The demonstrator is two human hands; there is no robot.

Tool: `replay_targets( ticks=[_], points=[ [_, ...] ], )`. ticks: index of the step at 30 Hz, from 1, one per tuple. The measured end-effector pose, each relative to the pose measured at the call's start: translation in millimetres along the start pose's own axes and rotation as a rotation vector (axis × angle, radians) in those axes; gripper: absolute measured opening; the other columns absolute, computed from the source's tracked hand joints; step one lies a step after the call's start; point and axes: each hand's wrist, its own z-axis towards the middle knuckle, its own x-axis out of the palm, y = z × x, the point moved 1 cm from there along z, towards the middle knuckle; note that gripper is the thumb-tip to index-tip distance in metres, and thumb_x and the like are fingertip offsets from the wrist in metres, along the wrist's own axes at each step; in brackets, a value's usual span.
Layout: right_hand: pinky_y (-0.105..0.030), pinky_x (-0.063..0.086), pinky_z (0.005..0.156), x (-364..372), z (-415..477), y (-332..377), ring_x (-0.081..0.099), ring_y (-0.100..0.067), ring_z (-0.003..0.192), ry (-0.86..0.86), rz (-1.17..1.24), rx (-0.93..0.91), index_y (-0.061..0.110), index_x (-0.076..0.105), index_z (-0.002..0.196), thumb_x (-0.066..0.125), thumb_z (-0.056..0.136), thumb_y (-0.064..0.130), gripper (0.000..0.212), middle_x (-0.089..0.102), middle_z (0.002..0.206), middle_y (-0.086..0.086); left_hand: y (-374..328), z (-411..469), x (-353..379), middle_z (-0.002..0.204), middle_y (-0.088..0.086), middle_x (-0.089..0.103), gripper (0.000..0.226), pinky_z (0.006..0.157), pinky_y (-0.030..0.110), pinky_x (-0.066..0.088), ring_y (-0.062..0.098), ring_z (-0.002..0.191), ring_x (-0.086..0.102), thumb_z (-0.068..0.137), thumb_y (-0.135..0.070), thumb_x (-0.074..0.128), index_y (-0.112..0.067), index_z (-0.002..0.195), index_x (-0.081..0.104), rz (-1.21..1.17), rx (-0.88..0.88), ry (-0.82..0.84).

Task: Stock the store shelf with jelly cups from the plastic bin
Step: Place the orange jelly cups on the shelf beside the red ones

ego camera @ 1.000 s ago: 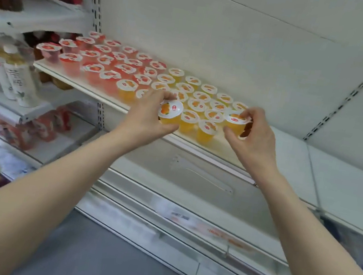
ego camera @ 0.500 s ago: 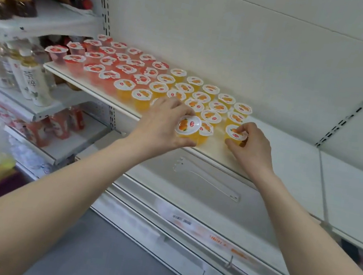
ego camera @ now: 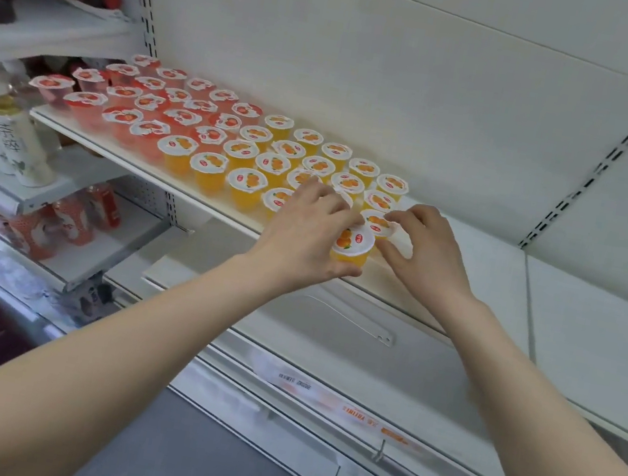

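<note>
We see clear glossy plastic jelly cups (ego camera: pixel 243 188) with smooth printed foil-like lids on a matt white painted metal shelf (ego camera: pixel 476 273); beside it, translucent plastic bottles (ego camera: pixel 12 141).

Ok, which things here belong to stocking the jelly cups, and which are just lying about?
Job: left hand gripping front orange cup; right hand pinching second orange cup; cup rows; shelf.
Lying about: drink bottles; red packets below; price strip.
</note>
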Motion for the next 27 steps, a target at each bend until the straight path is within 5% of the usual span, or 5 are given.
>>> replay_targets(
  ticks=[7, 27],
  points=[
    [-0.036, 0.042, 0.095, -18, 0, -23, 0.046, -0.026, 0.118, -0.033, -0.083, -0.004, 0.019, 0.061, 0.125, 0.059, 0.095, 0.034, 0.034, 0.051, 0.128, -0.004, -10, 10, 24, 0.121, 0.004, 0.062, 0.07, 0.117, 0.045, 0.014, 0.028, 0.125, 0.043, 0.07, -0.064, 0.07, -0.022, 0.125, 0.062, 0.139, -0.012, 0.069],
    [-0.046, 0.044, 0.095, -30, 37, 30, 0.052, -0.037, 0.113, -0.138, -0.149, -0.234, 0.008, 0.063, 0.125, 0.058, 0.096, 0.024, 0.033, 0.059, 0.12, -0.016, 34, -8, -10, 0.126, 0.002, 0.058, 0.072, 0.11, 0.043, 0.03, 0.025, 0.122, 0.046, 0.082, -0.074, 0.047, -0.021, 0.13, 0.058, 0.174, -0.047, 0.006]
  ],
)
